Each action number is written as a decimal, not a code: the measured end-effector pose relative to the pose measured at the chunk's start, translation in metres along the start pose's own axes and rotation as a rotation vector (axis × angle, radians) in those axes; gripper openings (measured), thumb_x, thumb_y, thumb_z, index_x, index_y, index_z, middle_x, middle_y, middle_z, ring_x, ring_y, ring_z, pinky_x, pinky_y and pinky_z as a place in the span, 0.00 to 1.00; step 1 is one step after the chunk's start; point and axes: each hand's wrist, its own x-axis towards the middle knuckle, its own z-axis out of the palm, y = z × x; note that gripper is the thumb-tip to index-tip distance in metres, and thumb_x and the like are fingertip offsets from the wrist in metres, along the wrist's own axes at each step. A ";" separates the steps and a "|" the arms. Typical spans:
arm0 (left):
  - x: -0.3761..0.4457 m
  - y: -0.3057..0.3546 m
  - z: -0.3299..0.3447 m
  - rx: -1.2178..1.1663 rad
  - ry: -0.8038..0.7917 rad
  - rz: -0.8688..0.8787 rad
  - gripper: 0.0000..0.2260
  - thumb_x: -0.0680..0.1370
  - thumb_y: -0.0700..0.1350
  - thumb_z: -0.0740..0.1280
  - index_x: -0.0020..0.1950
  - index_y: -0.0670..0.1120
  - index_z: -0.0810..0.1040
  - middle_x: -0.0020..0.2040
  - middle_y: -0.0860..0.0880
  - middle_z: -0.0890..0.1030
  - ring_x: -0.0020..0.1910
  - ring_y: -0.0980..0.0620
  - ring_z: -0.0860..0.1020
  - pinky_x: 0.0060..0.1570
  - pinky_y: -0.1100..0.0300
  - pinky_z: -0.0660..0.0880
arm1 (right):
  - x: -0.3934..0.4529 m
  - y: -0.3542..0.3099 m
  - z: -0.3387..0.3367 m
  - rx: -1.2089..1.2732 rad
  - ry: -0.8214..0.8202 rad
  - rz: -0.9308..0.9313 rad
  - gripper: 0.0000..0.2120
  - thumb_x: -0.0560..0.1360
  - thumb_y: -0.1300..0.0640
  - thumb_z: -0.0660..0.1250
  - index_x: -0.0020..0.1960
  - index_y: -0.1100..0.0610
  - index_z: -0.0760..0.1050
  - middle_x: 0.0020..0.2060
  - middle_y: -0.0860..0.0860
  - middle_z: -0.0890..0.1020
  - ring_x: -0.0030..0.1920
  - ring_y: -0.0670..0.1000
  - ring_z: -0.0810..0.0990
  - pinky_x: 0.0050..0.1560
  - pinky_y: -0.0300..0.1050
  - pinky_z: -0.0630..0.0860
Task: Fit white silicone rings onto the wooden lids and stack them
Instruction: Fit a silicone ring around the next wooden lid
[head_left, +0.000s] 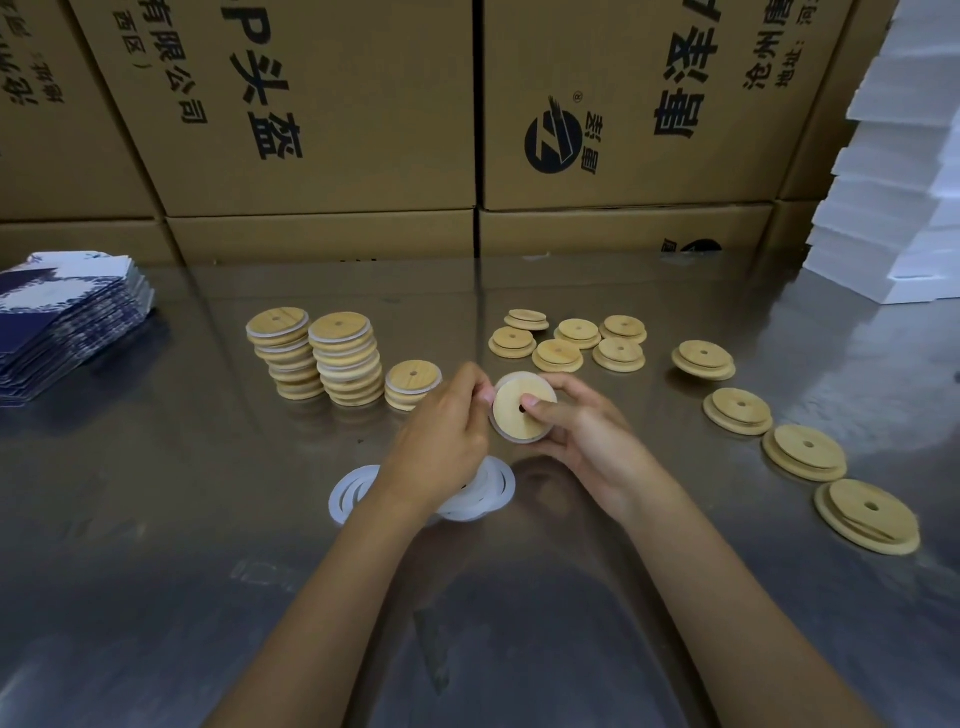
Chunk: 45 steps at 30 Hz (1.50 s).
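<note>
My right hand (582, 436) grips a round wooden lid (514, 415) with a centre hole, thumb pressed near the hole. A white silicone ring shows around the lid's rim. My left hand (447, 426) pinches that rim at the lid's upper left. Under my left wrist lies a pile of loose white rings (353, 491) on the steel table. Three stacks of ringed lids (343, 364) stand behind my hands to the left. Bare lids (566, 340) lie scattered behind and in a row (802, 452) to the right.
Brown cardboard boxes (322, 104) form a wall along the table's back. A stack of blue-and-white flat packs (62, 317) lies at the far left. White foam blocks (893, 208) are piled at the far right. The reflective metal table (208, 571) stretches toward me.
</note>
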 end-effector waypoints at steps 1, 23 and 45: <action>0.000 -0.001 0.001 -0.016 -0.010 -0.032 0.05 0.83 0.47 0.56 0.48 0.50 0.69 0.35 0.56 0.72 0.33 0.57 0.70 0.34 0.55 0.65 | 0.000 0.000 0.000 0.001 0.004 0.002 0.13 0.77 0.64 0.70 0.62 0.61 0.77 0.57 0.64 0.83 0.56 0.63 0.84 0.59 0.57 0.79; 0.007 0.005 0.008 -0.513 0.142 -0.367 0.03 0.77 0.43 0.69 0.43 0.48 0.79 0.37 0.52 0.79 0.33 0.63 0.75 0.35 0.73 0.70 | 0.000 -0.004 0.001 0.052 0.016 0.078 0.09 0.75 0.61 0.72 0.53 0.58 0.76 0.46 0.55 0.86 0.46 0.51 0.85 0.49 0.44 0.80; 0.005 0.002 0.017 -0.337 0.208 -0.380 0.15 0.73 0.50 0.73 0.55 0.53 0.72 0.45 0.54 0.76 0.44 0.59 0.75 0.40 0.66 0.68 | -0.001 0.000 0.010 -0.048 0.038 0.094 0.12 0.80 0.55 0.68 0.54 0.64 0.82 0.43 0.57 0.84 0.40 0.50 0.81 0.44 0.43 0.80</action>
